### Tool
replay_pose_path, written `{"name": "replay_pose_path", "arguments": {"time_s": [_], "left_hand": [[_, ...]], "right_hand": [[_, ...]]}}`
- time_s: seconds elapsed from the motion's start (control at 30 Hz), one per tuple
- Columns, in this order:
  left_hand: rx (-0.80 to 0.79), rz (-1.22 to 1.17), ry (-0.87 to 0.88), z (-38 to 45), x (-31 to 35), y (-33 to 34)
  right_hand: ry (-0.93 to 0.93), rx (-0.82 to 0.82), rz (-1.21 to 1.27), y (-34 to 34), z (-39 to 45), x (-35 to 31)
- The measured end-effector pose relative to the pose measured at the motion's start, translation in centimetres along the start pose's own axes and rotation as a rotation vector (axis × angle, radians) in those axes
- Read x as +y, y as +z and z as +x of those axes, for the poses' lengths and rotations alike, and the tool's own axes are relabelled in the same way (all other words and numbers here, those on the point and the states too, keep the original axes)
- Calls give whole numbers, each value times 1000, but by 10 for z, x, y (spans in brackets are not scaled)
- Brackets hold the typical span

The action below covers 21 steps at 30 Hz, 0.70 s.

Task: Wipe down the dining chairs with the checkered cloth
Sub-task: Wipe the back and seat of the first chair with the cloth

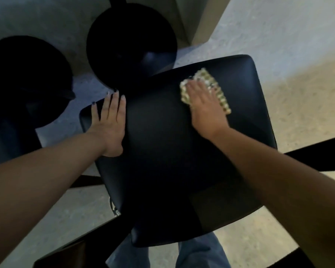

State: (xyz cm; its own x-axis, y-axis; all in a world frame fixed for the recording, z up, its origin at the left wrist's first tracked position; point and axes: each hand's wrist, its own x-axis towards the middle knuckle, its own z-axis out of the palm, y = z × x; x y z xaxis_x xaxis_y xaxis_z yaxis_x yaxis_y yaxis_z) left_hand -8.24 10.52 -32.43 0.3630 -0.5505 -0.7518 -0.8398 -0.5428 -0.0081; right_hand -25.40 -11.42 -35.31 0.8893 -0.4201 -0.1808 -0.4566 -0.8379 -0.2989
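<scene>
Forearms [46, 180], left hand [109, 124] flat on chair seat [172, 161], right hand [203, 105] flat pressing checkered cloth [223, 100]

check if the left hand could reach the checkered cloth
Probably yes: the left hand rests flat on the chair seat, and only bare seat lies between it and the checkered cloth under the right hand.

chair seat [172, 151]: plain black
cloth [221, 98]: pale yellow and white check
round stools [132, 45], upper left: black
floor [278, 35]: speckled grey, beige at right
my jeans [201, 254]: blue
</scene>
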Motion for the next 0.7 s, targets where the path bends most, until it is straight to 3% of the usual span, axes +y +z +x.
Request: {"name": "replay_pose_path", "arguments": {"time_s": [0.17, 0.33, 0.53, 0.7], "left_hand": [[-45, 19, -80, -2, 9, -6], [-77, 21, -121, -1, 13, -8], [-94, 22, -151, 0, 15, -7], [-90, 22, -159, 0, 15, -6]], "right_hand": [[229, 89, 58, -26, -23, 83], [647, 215, 239, -27, -35, 100], [774, 308, 132, 4, -29, 27], [555, 169, 189, 34, -47, -70]]}}
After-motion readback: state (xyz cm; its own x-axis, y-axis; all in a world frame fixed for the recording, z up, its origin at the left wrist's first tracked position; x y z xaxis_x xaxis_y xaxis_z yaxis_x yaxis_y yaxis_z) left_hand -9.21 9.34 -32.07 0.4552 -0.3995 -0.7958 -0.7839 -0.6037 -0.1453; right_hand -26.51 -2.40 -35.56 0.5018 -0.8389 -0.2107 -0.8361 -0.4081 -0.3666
